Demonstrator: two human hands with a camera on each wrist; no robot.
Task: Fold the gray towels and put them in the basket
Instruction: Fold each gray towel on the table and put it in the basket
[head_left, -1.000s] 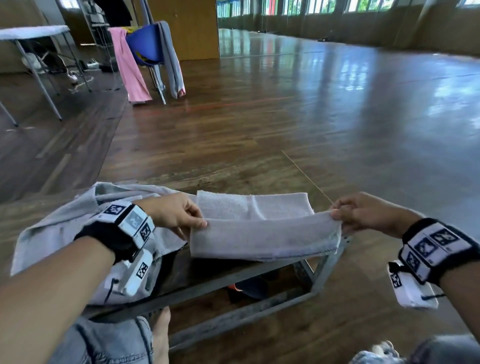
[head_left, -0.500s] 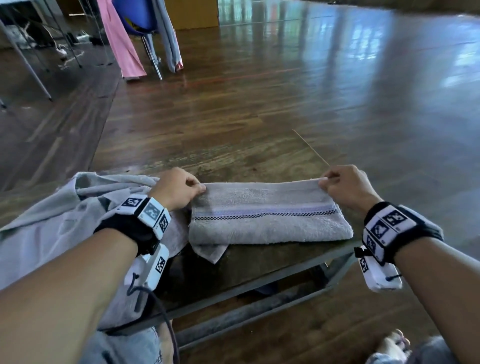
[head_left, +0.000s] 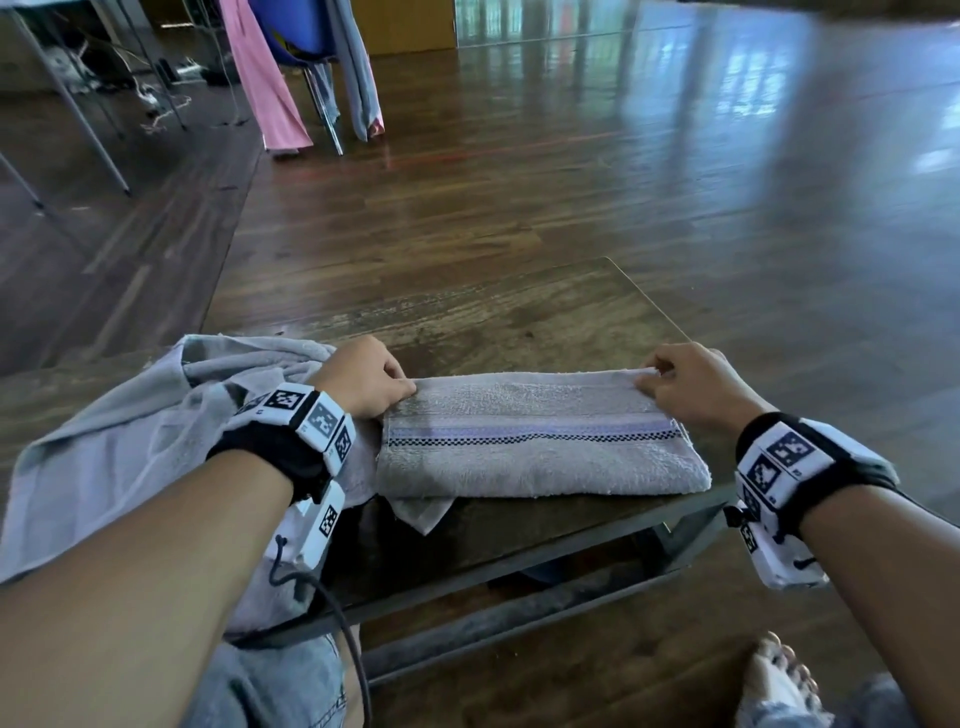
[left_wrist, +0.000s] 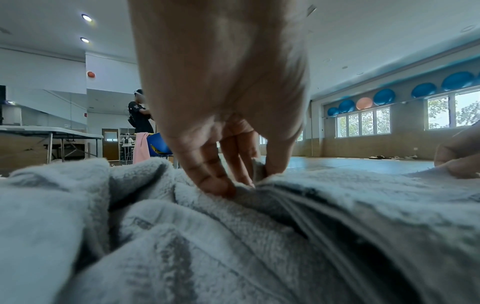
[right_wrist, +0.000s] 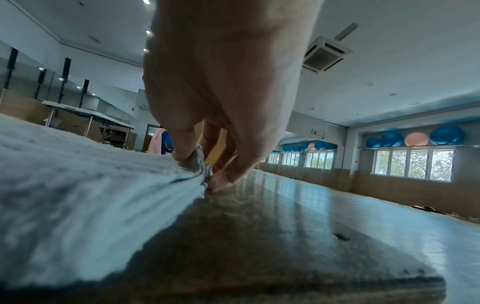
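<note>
A gray towel (head_left: 535, 447) with a purple and checked stripe lies folded into a long band on the small wooden table (head_left: 519, 322). My left hand (head_left: 366, 382) pinches its far left corner, and my right hand (head_left: 680, 387) pinches its far right corner. The left wrist view shows my left hand (left_wrist: 233, 181) with the towel's edge (left_wrist: 259, 174) pinched between thumb and fingers. In the right wrist view my right hand (right_wrist: 205, 166) pinches the corner (right_wrist: 197, 162) down against the tabletop. A loose corner of a lower layer sticks out at the front left. No basket is in view.
A pile of unfolded gray towels (head_left: 145, 431) lies on the table's left side, partly under my left forearm. A blue chair (head_left: 301, 31) draped with pink and gray cloths stands on the wooden floor beyond. A folding table (head_left: 62, 93) stands at far left.
Both hands carried the towel's near edge up and over to the far side and laid it down, so the towel is folded in half with the stripe on top.
</note>
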